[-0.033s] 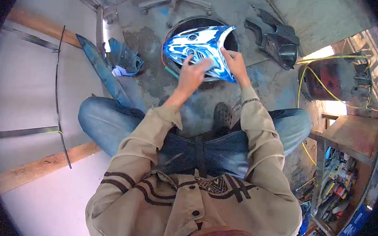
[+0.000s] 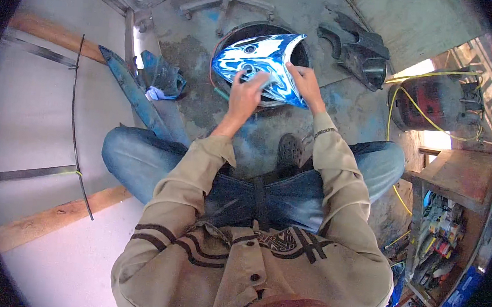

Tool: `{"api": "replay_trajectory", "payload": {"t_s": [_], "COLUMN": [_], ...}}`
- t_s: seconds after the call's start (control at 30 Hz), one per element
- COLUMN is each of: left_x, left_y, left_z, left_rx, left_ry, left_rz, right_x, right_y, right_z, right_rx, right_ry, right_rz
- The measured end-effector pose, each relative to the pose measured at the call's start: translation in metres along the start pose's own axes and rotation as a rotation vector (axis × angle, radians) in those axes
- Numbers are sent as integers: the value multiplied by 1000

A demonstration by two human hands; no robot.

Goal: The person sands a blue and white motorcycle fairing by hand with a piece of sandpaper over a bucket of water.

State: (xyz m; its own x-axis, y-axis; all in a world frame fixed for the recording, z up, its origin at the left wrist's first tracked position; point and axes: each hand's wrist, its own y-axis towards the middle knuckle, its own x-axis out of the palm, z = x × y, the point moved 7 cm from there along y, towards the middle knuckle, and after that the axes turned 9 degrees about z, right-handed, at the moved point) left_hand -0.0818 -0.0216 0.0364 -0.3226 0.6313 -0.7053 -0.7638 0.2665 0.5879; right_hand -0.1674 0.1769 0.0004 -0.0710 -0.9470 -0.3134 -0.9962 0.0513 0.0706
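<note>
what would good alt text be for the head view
A seated person holds a blue and white panel with both hands, left hand flat on it, right hand gripping its edge, above a black tyre on a concrete floor.

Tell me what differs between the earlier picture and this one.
Nothing visibly changed. Both hands are on the blue and white panel over the black tyre: the left hand lies flat on its near face, the right hand has a grip on its right edge. The person sits cross-legged as before.
</note>
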Motion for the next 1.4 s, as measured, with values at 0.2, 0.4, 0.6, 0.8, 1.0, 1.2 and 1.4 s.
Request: {"api": "replay_trajectory", "payload": {"t_s": [0.2, 0.4, 0.6, 0.8, 1.0, 1.2, 1.4], "left_x": [24, 14, -18, 24, -8, -47, -1], "left_y": [-24, -17, -4, -27, -16, -23, -36], "left_z": [47, 22, -25, 54, 6, -61, 15], "left_rx": [93, 87, -109, 160, 19, -297, 21], "left_ry": [-50, -68, 34, -69, -52, 61, -28], "left_rz": [-67, -32, 117, -56, -67, 125, -20], "right_x": [-2, 0, -2, 1, -3, -1, 2], "right_y": [1, -6, -2, -4, -3, -3, -2], "right_z": [5, -13, -1, -10, -3, -15, -9], "right_rx": [16, 47, 55, 62, 68, 100, 209], "right_ry": [4, 22, 39, 58, 39, 39, 164], "right_rz": [-2, -54, -39, -73, -44, -57, -85]}}
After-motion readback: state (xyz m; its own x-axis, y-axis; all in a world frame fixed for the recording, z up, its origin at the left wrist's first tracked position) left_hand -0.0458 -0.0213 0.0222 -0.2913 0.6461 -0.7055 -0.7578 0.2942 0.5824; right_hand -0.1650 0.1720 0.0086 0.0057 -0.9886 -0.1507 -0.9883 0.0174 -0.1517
